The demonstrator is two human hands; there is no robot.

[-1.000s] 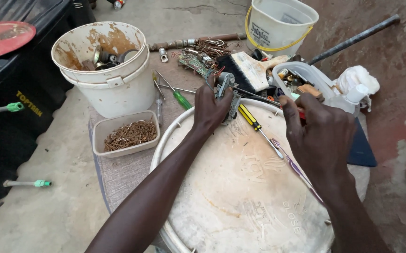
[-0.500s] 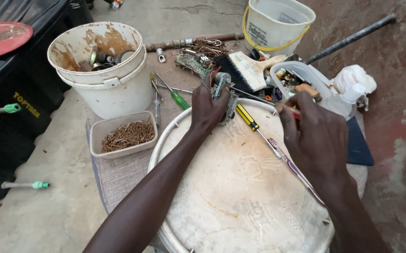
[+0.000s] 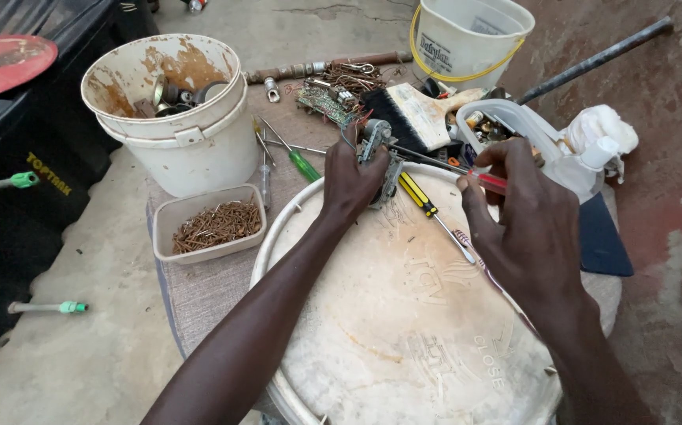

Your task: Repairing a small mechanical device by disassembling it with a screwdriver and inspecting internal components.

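Note:
My left hand [image 3: 350, 179] grips a small grey metal part [image 3: 379, 144] at the far edge of a round white lid [image 3: 404, 315]. My right hand [image 3: 524, 214] holds a thin tool with a red handle [image 3: 489, 180], its metal shaft pointing left to the part. A yellow and black screwdriver [image 3: 428, 203] lies on the lid between both hands. Another thin screwdriver [image 3: 467, 240] lies partly under my right hand.
A dirty white bucket [image 3: 169, 118] with metal parts stands at the left. A tray of rusty nails [image 3: 211, 222] sits before it. A paint brush [image 3: 420, 110], circuit board [image 3: 327, 101], green screwdriver [image 3: 298, 157], white tub [image 3: 467, 35] and plastic container [image 3: 514, 126] lie behind.
My right hand has shifted slightly left toward the metal part with the red-handled tool. My left hand has stayed on the part.

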